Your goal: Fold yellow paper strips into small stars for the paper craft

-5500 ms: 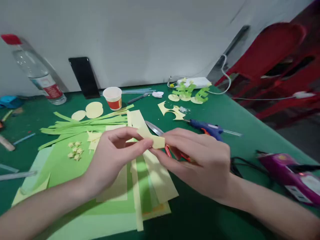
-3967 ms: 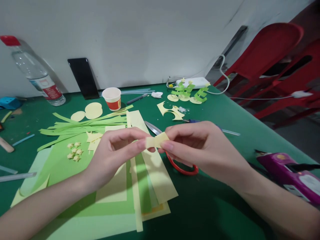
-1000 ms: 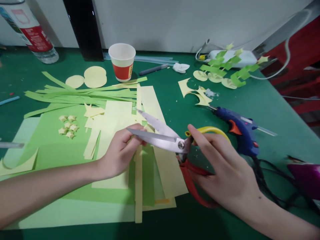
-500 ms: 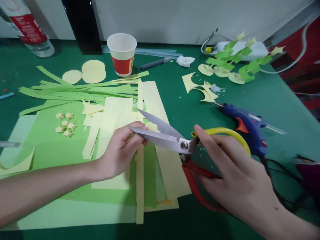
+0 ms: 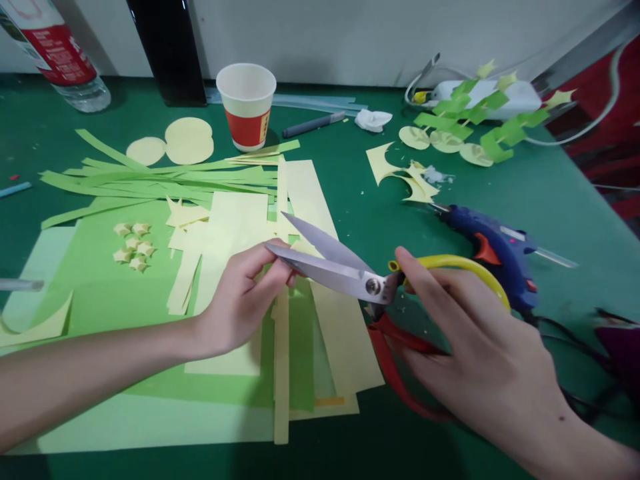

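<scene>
My right hand (image 5: 465, 340) is closed round the yellow and red handles of a pair of scissors (image 5: 345, 273), whose blades stand apart. Between the blades shows a small pale yellow paper piece (image 5: 306, 248), pinched by my left hand (image 5: 245, 293) and partly hidden by the near blade. Under my left hand lie pale yellow paper sheets (image 5: 239, 220) and a long narrow strip (image 5: 281, 373), on top of green sheets (image 5: 120, 320). Several small folded paper stars (image 5: 133, 245) sit to the left, beside pale yellow scraps (image 5: 185, 215).
Green paper strips (image 5: 165, 177) and pale discs (image 5: 189, 141) lie behind the sheets, near a paper cup (image 5: 247, 107) and a bottle (image 5: 65, 60). A blue glue gun (image 5: 493, 243) with its cable is at right, before green paper plants (image 5: 465, 113) and a power strip (image 5: 520, 100).
The scissors and right hand have shifted slightly to the right relative to the left hand's grip. The whole view has moved a little. Both hands keep their holds.
</scene>
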`<state>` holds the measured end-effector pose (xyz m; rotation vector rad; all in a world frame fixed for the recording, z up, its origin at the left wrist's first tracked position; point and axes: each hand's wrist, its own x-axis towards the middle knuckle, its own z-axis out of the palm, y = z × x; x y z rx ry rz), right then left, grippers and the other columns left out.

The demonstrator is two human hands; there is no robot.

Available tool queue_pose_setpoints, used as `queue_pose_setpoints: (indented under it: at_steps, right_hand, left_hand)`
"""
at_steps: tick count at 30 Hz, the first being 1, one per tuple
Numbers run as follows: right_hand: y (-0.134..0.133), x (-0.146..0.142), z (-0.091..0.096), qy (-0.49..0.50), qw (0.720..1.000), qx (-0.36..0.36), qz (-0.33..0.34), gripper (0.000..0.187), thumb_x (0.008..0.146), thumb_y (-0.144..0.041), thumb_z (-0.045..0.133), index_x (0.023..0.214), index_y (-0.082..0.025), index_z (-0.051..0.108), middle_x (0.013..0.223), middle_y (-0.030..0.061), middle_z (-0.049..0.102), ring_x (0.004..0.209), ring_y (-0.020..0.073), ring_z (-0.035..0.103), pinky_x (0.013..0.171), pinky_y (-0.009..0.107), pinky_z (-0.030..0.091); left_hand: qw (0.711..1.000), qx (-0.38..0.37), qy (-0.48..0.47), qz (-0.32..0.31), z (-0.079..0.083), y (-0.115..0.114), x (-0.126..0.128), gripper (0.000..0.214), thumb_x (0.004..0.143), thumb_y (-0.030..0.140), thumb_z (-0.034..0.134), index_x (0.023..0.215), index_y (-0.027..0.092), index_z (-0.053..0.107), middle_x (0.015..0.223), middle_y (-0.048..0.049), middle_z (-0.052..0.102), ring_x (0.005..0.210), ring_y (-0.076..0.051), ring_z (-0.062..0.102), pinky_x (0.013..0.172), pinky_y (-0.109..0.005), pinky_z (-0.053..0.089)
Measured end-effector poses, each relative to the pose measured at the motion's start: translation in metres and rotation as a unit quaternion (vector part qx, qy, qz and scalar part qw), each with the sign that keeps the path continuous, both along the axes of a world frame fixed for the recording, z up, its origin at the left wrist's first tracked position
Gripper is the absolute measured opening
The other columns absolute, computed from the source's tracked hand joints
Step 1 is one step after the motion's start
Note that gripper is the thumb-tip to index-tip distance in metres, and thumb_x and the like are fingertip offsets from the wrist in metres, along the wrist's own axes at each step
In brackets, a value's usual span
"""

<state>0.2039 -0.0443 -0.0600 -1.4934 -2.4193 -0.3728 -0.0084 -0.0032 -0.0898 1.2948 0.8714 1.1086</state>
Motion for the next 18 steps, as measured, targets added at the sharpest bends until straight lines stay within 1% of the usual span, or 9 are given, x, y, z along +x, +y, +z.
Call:
queue_pose_setpoints:
  at_steps: [3, 6, 9, 11, 18]
  right_hand:
    - [-0.0011, 0.0006, 0.0007, -0.013, 1.0, -0.011, -0.007, 0.059, 0.071, -0.015, 0.038, 0.131, -0.016, 0.037, 0.084, 0.006, 0.056, 0.058, 0.0177, 0.057, 0.034, 0.023, 0.04]
    - [-0.0012, -0.0001, 0.0018, -0.022, 1.0, -0.011, -0.01, 0.055, 0.073, -0.015, 0.041, 0.128, -0.015, 0.04, 0.086, 0.0065, 0.056, 0.06, 0.0174, 0.058, 0.036, 0.022, 0.041]
    - [-0.0013, -0.001, 0.0024, -0.022, 1.0, 0.004, -0.015, 0.05, 0.076, -0.016, 0.039, 0.126, -0.014, 0.041, 0.083, 0.0065, 0.056, 0.057, 0.017, 0.057, 0.034, 0.022, 0.039]
    - [-0.0017, -0.0011, 0.0026, -0.029, 0.999, 0.002, -0.018, 0.049, 0.077, -0.017, 0.039, 0.125, -0.013, 0.042, 0.083, 0.0065, 0.056, 0.057, 0.0169, 0.057, 0.034, 0.022, 0.039]
    - [-0.0009, -0.0022, 0.0047, -0.042, 0.999, 0.005, -0.004, 0.046, 0.078, -0.015, 0.038, 0.123, -0.01, 0.043, 0.082, 0.0067, 0.056, 0.059, 0.0157, 0.058, 0.035, 0.02, 0.039]
  left_hand:
    - [1.0, 0.0, 0.0, 0.002, -0.0001, 0.0003, 0.0004, 0.021, 0.084, 0.01, 0.043, 0.07, 0.019, 0.056, 0.07, 0.0018, 0.055, 0.064, -0.01, 0.049, 0.057, -0.021, 0.04]
    - [1.0, 0.001, 0.009, 0.002, 0.0005, 0.0008, 0.0005, 0.022, 0.085, 0.01, 0.044, 0.068, 0.019, 0.056, 0.069, 0.0015, 0.056, 0.064, -0.01, 0.049, 0.057, -0.021, 0.04]
    - [1.0, 0.001, 0.017, 0.002, 0.0013, 0.0012, 0.0003, 0.021, 0.085, 0.012, 0.044, 0.07, 0.019, 0.057, 0.071, 0.0004, 0.058, 0.065, -0.011, 0.05, 0.056, -0.022, 0.04]
    - [1.0, 0.004, 0.018, 0.003, 0.0016, 0.0014, 0.0003, 0.02, 0.085, 0.013, 0.044, 0.072, 0.019, 0.058, 0.071, 0.0001, 0.059, 0.065, -0.011, 0.051, 0.055, -0.022, 0.041]
    - [0.999, 0.012, 0.033, 0.011, 0.0024, 0.0018, 0.0006, 0.021, 0.084, 0.011, 0.044, 0.069, 0.018, 0.058, 0.069, 0.0009, 0.057, 0.062, -0.01, 0.049, 0.053, -0.021, 0.04]
